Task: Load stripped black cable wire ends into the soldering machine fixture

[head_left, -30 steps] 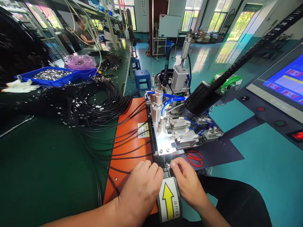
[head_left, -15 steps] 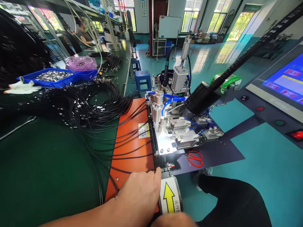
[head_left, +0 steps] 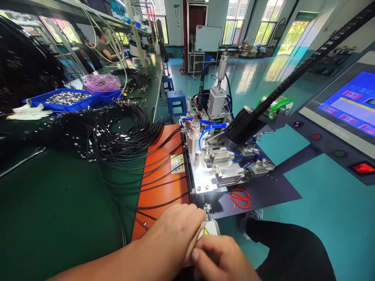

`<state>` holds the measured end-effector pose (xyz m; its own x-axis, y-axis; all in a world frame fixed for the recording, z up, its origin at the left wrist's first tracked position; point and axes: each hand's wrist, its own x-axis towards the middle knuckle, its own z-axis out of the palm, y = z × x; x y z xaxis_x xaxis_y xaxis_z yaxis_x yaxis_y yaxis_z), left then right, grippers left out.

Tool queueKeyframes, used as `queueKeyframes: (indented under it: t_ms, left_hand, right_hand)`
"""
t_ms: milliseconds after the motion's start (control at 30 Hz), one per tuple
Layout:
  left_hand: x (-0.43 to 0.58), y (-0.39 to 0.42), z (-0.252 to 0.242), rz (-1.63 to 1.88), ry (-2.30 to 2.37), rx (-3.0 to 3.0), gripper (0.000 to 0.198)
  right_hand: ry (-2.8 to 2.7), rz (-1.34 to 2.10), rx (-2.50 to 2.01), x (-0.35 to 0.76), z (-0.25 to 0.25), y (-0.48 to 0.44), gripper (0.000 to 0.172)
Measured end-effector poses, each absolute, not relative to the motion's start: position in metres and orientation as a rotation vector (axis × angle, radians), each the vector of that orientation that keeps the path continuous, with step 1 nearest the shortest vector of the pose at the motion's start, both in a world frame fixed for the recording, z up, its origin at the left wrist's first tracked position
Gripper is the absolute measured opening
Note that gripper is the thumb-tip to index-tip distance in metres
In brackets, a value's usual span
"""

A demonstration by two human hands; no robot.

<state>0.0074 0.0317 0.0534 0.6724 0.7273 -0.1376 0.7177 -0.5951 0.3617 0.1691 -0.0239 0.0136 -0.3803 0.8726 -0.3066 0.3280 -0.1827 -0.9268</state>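
My left hand (head_left: 181, 228) is closed over the near end of the orange plate (head_left: 164, 187), its back facing up and its fingertips hidden. A black cable (head_left: 146, 215) runs across the plate and goes out of sight beneath this hand. Close against its palm side is my right hand (head_left: 221, 255), thumb and fingers pinched together. What lies in that pinch is too hidden to name. Just beyond both hands are a small metal clamp fixture (head_left: 208, 208) and a white cover with a yellow arrow (head_left: 212, 227), mostly covered by the hands.
A machine with metal cylinders (head_left: 228, 168) and blue hoses stands ahead. Red-handled scissors (head_left: 240, 199) lie on its dark base. Bundled black cables (head_left: 117, 136) and a blue tray (head_left: 67, 101) of metal parts occupy the green table. At right is a control screen (head_left: 348, 105); a person sits far back.
The cable end with coloured wires has left the clamp fixture and is out of sight. My left hand has turned and shifted slightly; my right hand has come up beside it, pinching.
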Motion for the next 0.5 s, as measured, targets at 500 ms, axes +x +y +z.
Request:
queueKeyframes:
  t_ms: [500]
  left_hand:
    - [0.021,0.029,0.008,0.673,1.070,2.525,0.025]
  right_hand:
    - [-1.246,1.147,-1.719,0.224,-0.008,-0.023,0.041]
